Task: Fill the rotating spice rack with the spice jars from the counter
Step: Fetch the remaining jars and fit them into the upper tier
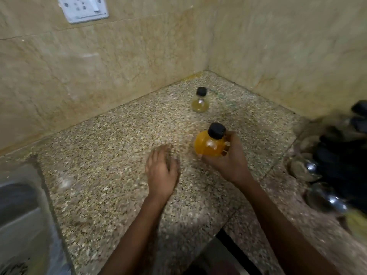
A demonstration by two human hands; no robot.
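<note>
My right hand (230, 157) grips a round spice jar (208, 144) full of orange-yellow powder, with a black cap, just above the speckled granite counter (119, 155). A second, smaller jar (200, 101) with a black cap and pale yellow contents stands upright near the corner of the walls. My left hand (161, 171) hovers flat over the counter, fingers spread, holding nothing. The rotating spice rack (335, 155) is at the right edge, blurred, with several black-capped round jars in it.
A steel sink (17, 211) lies at the lower left. Beige tiled walls meet in a corner behind the counter, with a white power socket (83, 8) at the upper left. The counter's front edge drops off near the bottom centre.
</note>
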